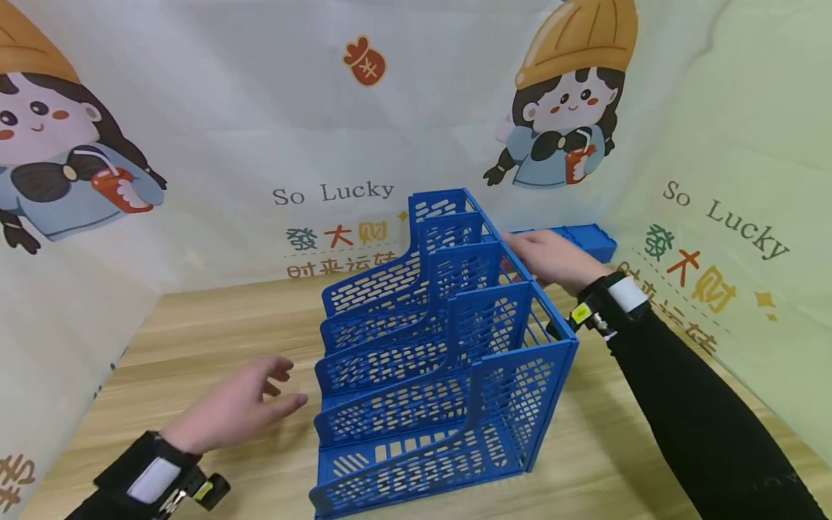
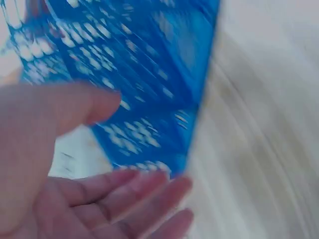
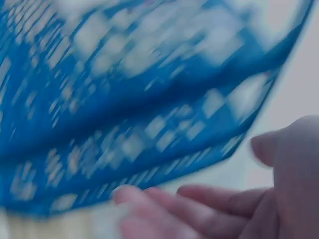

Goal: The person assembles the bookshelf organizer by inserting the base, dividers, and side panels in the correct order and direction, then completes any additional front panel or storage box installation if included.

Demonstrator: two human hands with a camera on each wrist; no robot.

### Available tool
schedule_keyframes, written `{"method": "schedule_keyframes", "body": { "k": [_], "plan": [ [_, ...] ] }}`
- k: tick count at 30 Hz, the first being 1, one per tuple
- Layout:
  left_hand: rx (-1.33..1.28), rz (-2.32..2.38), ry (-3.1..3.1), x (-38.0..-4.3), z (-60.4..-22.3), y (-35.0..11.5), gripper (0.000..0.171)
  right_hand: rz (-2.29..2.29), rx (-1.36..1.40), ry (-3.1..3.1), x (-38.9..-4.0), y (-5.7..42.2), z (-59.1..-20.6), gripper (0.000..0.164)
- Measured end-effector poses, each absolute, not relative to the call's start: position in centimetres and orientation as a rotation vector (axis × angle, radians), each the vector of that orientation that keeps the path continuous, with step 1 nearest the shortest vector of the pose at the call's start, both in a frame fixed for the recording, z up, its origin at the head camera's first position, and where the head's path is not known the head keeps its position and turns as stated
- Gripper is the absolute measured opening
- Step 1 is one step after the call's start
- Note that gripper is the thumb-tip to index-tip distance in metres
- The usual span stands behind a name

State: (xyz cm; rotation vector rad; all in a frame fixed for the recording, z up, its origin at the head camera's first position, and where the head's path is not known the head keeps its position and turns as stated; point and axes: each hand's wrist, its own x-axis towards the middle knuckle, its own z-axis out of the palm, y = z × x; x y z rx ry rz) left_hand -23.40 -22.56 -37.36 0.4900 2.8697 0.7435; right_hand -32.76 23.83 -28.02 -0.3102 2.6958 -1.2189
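Observation:
A blue plastic file rack point(image 1: 390, 390) with perforated dividers stands upright on the table, its sloping open side toward the left. My left hand point(image 1: 237, 408) hovers just left of the rack, fingers loosely bent and apart from it. In the left wrist view, that hand's thumb and spread fingers point(image 2: 149, 194) frame the blurred rack, with nothing between them. My right hand point(image 1: 549, 256) is at the rack's far right side, its fingertips partly hidden behind the back panel. The right wrist view shows its fingers extended close to the rack's edge point(image 3: 149, 186), thumb apart.
Behind the right hand, a blue plastic piece point(image 1: 594, 242) lies at the back of the wood-grain table point(image 1: 214, 318). Printed cloth walls point(image 1: 227, 130) with cartoon figures enclose the table at the back and both sides.

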Motion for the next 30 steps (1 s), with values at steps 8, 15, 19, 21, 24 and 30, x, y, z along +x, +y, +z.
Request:
{"method": "schedule_keyframes", "body": {
  "k": [8, 15, 19, 21, 24, 30],
  "plan": [
    [1.083, 0.972, 2.481, -17.5, -36.5, -20.1, 0.021, -1.140, -0.265, 2.613, -30.6, 21.5, -23.6, 0.074],
    [1.224, 0.966, 2.270, -17.6, -38.7, -20.0, 0.023, -1.257, -0.215, 2.600, -30.3, 21.1, -25.0, 0.066],
    [1.173, 0.939, 2.527, -17.8, -37.7, -21.7, 0.011, -1.406, -0.221, 2.542, -30.5, 21.6, -25.8, 0.061],
    [1.111, 0.963, 2.714, -17.6, -37.0, -22.5, 0.008, -1.511, -0.227, 2.486, -30.5, 22.3, -26.6, 0.057],
    [1.076, 1.053, 3.056, -17.5, -36.0, -23.3, 0.023, -1.683, -0.214, 2.407, -30.2, 23.3, -28.6, 0.048],
    [0.951, 1.276, 3.371, -18.4, -33.9, -23.1, 0.070, -1.822, -0.027, 2.540, -27.4, 23.4, -34.3, 0.040]
  ]
}}
